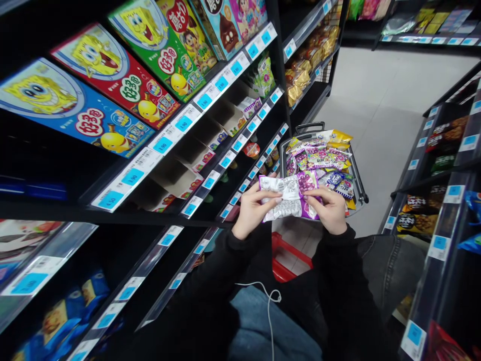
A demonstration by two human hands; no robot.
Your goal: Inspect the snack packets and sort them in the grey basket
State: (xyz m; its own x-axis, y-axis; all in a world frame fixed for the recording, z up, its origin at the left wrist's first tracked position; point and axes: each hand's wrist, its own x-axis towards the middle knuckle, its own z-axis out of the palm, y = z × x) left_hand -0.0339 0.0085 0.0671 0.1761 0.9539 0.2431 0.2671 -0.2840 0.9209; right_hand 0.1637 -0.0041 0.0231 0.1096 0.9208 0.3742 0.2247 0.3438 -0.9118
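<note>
Between my two hands is a purple and white candy bag, its printed back turned up and grapes pictured at its right end. My left hand pinches the bag's left part, thumb and finger on top. At the right end, my right hand grips it the same way. Just beyond and partly beneath it stands a dark-rimmed basket heaped with candy bags, mostly purple, some yellow and blue. The held bag hides the near part of the heap.
A shelf rack at left holds cartoon snack boxes above open cardboard trays. Price tags line its edges. Another shelf with snack packs runs close at right. Grey floor stretches ahead. A red plastic object shows below my hands.
</note>
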